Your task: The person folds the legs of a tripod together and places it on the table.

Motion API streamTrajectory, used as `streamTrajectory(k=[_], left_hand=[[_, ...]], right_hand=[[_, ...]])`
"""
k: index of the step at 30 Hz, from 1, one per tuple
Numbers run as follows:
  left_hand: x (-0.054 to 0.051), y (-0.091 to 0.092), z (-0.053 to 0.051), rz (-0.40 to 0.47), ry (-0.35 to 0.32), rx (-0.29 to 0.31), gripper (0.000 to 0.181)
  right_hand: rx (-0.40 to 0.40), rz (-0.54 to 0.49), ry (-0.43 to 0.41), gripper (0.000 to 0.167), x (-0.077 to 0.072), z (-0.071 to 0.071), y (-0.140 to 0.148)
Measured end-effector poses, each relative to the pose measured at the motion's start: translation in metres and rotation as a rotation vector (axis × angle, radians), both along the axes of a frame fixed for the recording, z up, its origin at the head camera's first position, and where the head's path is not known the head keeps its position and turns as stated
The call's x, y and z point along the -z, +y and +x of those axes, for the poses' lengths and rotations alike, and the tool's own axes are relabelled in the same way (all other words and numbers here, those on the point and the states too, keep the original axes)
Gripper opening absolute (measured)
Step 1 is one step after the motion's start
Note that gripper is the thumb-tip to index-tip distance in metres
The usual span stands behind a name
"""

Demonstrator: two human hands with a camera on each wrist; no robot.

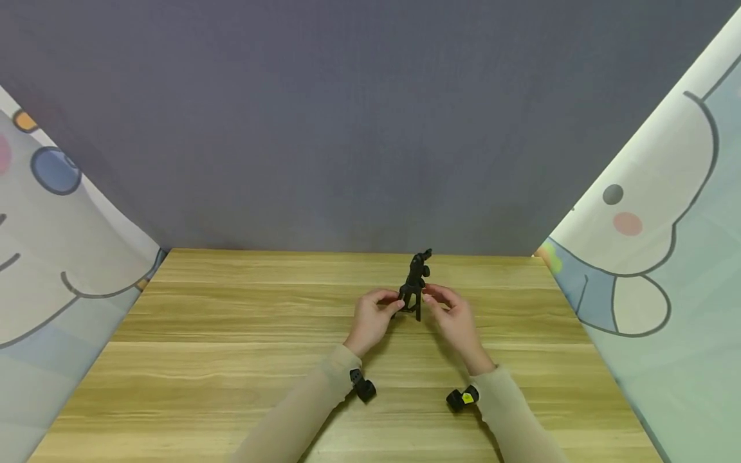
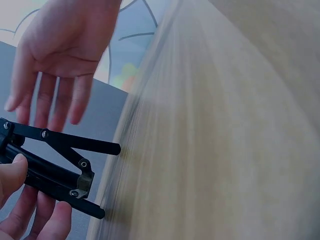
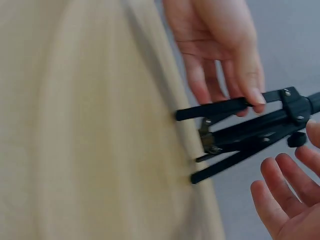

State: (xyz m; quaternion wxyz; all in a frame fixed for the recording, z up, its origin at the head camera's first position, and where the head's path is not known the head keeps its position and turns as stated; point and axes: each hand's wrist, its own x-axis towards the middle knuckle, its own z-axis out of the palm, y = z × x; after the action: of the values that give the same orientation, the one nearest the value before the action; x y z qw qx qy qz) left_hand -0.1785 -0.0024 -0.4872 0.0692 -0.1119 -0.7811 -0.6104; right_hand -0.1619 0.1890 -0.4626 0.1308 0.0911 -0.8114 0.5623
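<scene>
A small black tripod (image 1: 415,275) (image 2: 55,172) (image 3: 250,126) stands upright near the table's back, its legs slightly spread and joined by metal-pinned braces. My left hand (image 1: 370,321) (image 2: 22,212) (image 3: 220,45) pinches one leg between thumb and fingers. On the tripod's other side is my right hand (image 1: 457,321) (image 2: 70,50) (image 3: 295,200), its fingers apart and loosely bent beside the legs and a small knob (image 3: 296,139); whether its fingertips touch the tripod I cannot tell.
Under both forearms lies the wood-grain table (image 1: 231,360). A grey panel (image 1: 347,128) rises behind its back edge, and cartoon-printed cloths (image 1: 58,244) (image 1: 648,257) hang at both sides. Each wrist wears a small black camera (image 1: 365,389) (image 1: 456,400).
</scene>
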Motion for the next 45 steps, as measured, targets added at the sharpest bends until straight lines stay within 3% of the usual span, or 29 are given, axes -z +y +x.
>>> streamTrajectory(k=[8,16,19,27,34,45], left_hand=[[0.001,-0.001,0.001,0.029,-0.014,0.016,0.012],[0.002,0.000,0.000,0.014,-0.007,0.016,0.011],[0.003,0.001,-0.002,0.003,0.000,0.020,0.008],[0.000,0.001,-0.002,-0.008,-0.004,0.028,0.005],[0.001,-0.001,-0.003,0.020,-0.041,0.041,0.007],[0.001,-0.002,-0.004,0.028,-0.095,0.046,0.006]], right_hand=[[0.036,0.049,-0.081,0.018,0.014,0.003,-0.005],[0.052,0.070,-0.108,0.014,-0.023,0.020,-0.023],[0.066,0.058,-0.124,0.013,-0.026,0.021,-0.026],[0.054,-0.002,-0.107,0.006,-0.020,0.020,-0.031],[0.011,-0.097,-0.166,0.009,-0.016,0.018,-0.033],[0.022,-0.128,-0.241,0.012,-0.013,0.015,-0.029]])
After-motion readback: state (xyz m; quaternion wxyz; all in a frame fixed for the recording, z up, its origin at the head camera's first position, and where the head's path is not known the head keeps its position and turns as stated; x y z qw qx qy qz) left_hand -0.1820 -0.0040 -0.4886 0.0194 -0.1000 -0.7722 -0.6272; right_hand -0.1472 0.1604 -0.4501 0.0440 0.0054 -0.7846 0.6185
